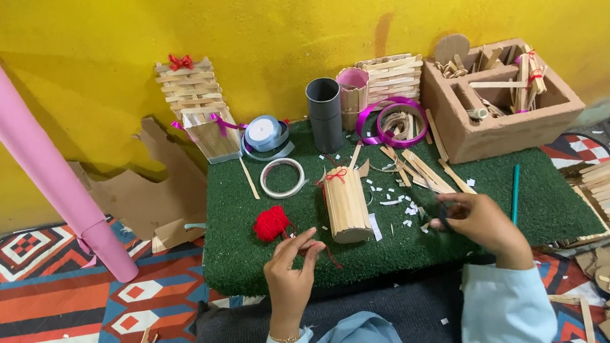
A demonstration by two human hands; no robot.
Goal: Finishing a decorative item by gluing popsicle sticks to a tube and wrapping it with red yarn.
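left hand point(291, 262) pinches red thread point(329, 256), right hand point(476, 222) grips something small and dark; green turf desk point(249, 225) at centre, yellow wall point(71, 37) behind, stick cylinder point(346, 204) between the hands.

A green fuzzy mat like grass point(269, 257) sits on a floor rug with bright zigzag shapes point(65, 302). In the mat's middle lies a round holder made of wooden sticks point(346, 205). At 9 o'clock from it is a red ball of yarn point(271, 223). At 11 o'clock lies a white tape ring point(282, 178). At 12 o'clock stands a dark grey tube point(325, 113). At 2 o'clock sits a brown cardboard box point(503, 112). At 3 o'clock lies a green pencil point(515, 194).
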